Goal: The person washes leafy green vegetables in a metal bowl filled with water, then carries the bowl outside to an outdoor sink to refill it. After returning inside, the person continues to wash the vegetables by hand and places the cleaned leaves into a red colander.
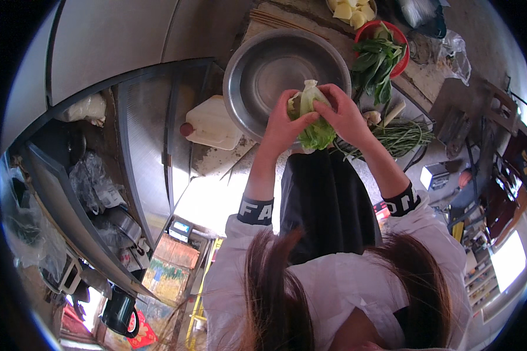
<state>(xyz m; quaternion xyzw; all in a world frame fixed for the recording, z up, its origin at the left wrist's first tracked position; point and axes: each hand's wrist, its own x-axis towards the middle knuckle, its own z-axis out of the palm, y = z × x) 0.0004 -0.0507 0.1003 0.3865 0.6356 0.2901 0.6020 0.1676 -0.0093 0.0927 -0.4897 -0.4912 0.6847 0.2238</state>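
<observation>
Between both hands is a head of green lettuce (312, 125), its pale stem end pointing up and away from me. My left hand (285, 120) grips it from the left side, thumb laid across the leaves. From the right, my right hand (340, 112) holds it with the thumb pressed near the stem. The lettuce is over the near rim of a wide stainless steel basin (281, 66). The basin's visible floor shows bare metal; its near right part is hidden by my hands.
Right of the basin, leafy greens (377, 61) hang over a red plastic basket (404, 61). Long green beans (404, 136) lie nearer me. Beyond stands a bowl of peeled potato pieces (355, 13). A white plastic jug (217, 125) is at the basin's left, beside cabinet doors (145, 136).
</observation>
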